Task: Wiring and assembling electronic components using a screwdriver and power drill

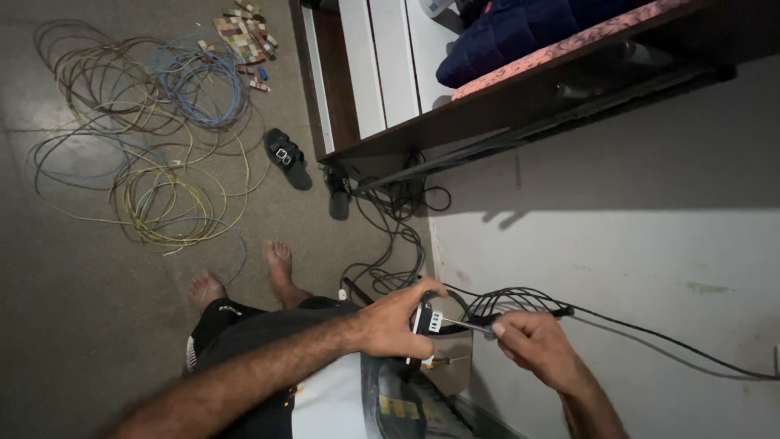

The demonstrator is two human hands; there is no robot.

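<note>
My left hand (396, 322) grips a small black and white electrical fitting (428, 323) held near the white wall. My right hand (534, 344) holds a thin metal-shafted tool, likely a screwdriver (465, 325), with its tip against the fitting. A bundle of black cables (520, 299) loops out of the fitting along the wall and trails off to the right. Both hands are low in the view, just above my lap and bare feet (244, 278).
Tangled coils of yellow, blue and grey wire (154, 130) lie on the floor at left. A black sandal (288, 158) lies near a dark wooden bed frame (487, 102) with bedding. More black cables (390, 236) hang under the frame. Small coloured pieces (246, 36) lie far left.
</note>
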